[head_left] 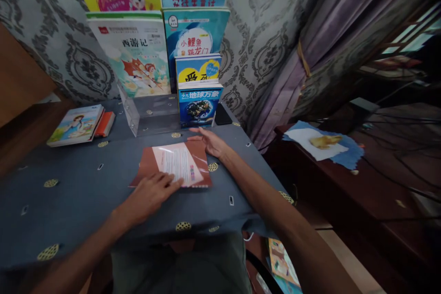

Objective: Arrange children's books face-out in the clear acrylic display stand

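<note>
A reddish-brown book point(203, 158) with a pale text panel lies flat on the dark tablecloth point(82, 193). Across its lower left part rests my left hand point(151, 193), palm down, with fingers spread on the panel. My right hand point(208, 142) is at the book's upper right corner, its fingers apart and pointing left, palm turned toward the book. Behind the book, a clear stand point(130, 109) holds upright picture books, among them a white-covered one point(138, 55) and a small blue one with a globe point(200, 105).
A small stack of books point(77, 124) lies at the left, beside an orange-red one point(104, 124). A black phone-like object point(223, 114) is right of the stand. On a side surface at the right sits a blue cloth point(347, 154). More books point(284, 262) are below the table.
</note>
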Action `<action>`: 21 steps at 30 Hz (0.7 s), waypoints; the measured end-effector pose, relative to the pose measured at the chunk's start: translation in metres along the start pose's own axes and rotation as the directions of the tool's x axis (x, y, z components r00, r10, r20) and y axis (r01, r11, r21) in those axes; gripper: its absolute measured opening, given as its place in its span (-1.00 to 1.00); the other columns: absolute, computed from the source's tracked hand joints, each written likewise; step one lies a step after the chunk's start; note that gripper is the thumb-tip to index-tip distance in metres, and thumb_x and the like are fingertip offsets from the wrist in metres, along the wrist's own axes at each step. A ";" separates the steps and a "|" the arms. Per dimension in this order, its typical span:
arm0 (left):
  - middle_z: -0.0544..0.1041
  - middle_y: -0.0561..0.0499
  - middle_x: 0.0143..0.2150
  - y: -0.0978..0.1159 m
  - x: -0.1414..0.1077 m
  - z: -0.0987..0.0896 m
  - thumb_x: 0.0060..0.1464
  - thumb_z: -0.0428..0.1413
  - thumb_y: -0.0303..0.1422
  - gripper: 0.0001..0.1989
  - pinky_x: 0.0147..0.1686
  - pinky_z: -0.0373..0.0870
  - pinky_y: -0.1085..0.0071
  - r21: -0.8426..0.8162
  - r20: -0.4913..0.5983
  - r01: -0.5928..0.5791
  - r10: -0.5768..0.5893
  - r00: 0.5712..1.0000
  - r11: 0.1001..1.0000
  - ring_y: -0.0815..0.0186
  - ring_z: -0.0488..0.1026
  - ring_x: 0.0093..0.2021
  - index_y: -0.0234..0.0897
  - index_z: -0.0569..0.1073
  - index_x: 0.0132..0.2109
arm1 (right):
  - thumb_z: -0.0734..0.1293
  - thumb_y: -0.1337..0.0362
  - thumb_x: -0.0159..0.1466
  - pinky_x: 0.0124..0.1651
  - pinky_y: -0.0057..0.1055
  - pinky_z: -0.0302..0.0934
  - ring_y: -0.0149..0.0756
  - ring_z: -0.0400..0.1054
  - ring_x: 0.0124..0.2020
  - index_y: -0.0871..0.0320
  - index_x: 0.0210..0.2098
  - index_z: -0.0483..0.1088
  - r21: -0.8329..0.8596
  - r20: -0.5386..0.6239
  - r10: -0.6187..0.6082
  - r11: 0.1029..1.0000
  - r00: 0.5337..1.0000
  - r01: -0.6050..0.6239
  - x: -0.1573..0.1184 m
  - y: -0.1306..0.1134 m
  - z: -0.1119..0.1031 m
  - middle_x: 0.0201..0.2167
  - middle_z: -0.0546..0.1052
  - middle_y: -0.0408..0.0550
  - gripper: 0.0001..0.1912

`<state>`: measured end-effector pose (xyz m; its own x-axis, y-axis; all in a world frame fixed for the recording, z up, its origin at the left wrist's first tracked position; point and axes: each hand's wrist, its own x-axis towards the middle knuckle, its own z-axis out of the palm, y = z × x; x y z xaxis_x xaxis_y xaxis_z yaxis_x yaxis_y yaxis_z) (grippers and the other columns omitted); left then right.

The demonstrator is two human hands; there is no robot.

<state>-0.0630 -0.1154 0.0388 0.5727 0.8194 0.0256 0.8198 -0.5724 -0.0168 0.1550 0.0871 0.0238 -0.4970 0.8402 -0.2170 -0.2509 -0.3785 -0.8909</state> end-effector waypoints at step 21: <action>0.51 -0.19 0.26 0.017 -0.019 0.042 0.15 -0.02 -0.67 -0.37 0.12 0.43 0.11 0.054 -0.230 0.040 -0.026 0.973 0.998 0.02 0.49 0.21 -0.16 0.37 0.32 | 0.14 0.14 0.53 0.48 -0.14 -0.02 -0.25 0.18 0.42 0.12 0.32 0.32 -0.677 0.715 -0.039 0.214 0.698 0.705 -0.001 0.061 0.100 0.34 0.40 0.03 -0.56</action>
<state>-0.0596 -0.1391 -0.0042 0.5353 0.8051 0.2554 0.8408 -0.5368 -0.0699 0.0575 0.0244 0.0099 -0.9311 0.3237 0.1681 0.1583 0.7737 -0.6134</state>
